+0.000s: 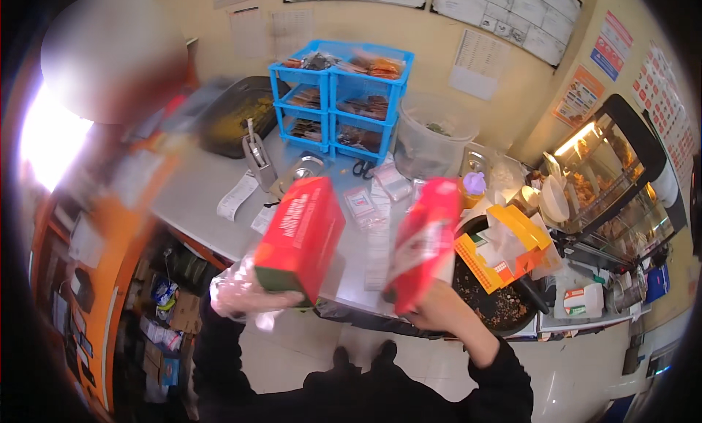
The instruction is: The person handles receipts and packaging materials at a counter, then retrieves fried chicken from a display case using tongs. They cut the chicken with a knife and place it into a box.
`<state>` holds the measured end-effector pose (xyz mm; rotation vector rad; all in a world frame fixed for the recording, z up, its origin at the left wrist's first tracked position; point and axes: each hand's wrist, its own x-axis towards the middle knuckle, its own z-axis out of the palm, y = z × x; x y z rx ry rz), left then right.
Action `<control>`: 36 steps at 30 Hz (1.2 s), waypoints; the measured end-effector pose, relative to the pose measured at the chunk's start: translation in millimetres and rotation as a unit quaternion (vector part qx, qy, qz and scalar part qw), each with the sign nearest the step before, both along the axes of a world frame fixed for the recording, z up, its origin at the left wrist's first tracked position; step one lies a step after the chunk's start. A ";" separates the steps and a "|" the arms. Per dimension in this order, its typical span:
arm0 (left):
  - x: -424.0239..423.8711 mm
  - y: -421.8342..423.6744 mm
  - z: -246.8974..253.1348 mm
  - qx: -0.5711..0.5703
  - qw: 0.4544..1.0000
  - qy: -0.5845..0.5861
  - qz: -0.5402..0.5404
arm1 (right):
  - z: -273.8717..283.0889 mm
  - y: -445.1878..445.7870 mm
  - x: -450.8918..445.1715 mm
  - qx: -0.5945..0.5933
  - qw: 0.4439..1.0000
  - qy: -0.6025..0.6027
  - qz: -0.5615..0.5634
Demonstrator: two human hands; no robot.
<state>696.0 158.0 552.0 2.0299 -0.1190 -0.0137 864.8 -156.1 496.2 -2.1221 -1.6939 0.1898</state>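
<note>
My left hand [241, 297], in a transparent plastic glove, grips a red cardboard box [299, 231] with a dark green lower edge and white print. The box is held tilted above the grey worktop [186, 198]. In my right hand [439, 308], which looks bare, is a second red printed package [425, 242]; motion blur hides whether it is a box or a folded carton. The two red things are apart. Beneath and between them lie small printed sachets [363, 206] and a long paper receipt [377, 258].
Behind stands a blue plastic rack [330, 94] of sachets, flanked by a black tub [236, 116] and a transparent bucket [436, 132]. An open yellow-orange carton [502, 247] sits over a black tray with crumbs [493, 313]. A heated food display [609, 187] is far right.
</note>
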 end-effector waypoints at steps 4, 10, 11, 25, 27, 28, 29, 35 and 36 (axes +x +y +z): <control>54.9 -39.2 -59.2 0.399 0.916 0.031 -0.021 | -103.7 33.3 41.5 -0.161 0.969 -0.178 -0.053; 97.3 -63.9 -193.1 0.489 0.862 -0.023 -0.130 | -157.7 26.5 58.5 -0.150 0.979 -0.108 -0.084; 102.0 -73.5 -192.9 0.453 0.883 0.060 -0.103 | -156.2 22.7 62.5 -0.117 0.985 -0.088 -0.094; 106.8 -52.6 -210.4 0.342 0.937 0.076 -0.002 | -156.0 14.1 96.2 -0.153 0.962 0.119 -0.189; 111.6 -55.5 -209.8 0.357 0.931 0.073 0.008 | -153.0 21.3 90.6 -0.149 0.955 0.104 -0.234; 112.8 -56.8 -213.1 0.360 0.929 0.080 0.011 | -154.1 24.7 88.6 -0.129 0.961 0.083 -0.231; 113.8 -58.1 -215.7 0.363 0.928 0.087 0.016 | -156.2 28.1 86.0 -0.110 0.966 0.061 -0.228; 107.7 -62.3 -230.4 0.386 0.919 0.054 0.063 | -176.6 37.5 115.7 -0.054 0.918 0.094 -0.380; 105.1 -65.3 -225.8 0.373 0.924 0.057 0.066 | -176.1 40.5 125.8 -0.094 0.893 0.072 -0.433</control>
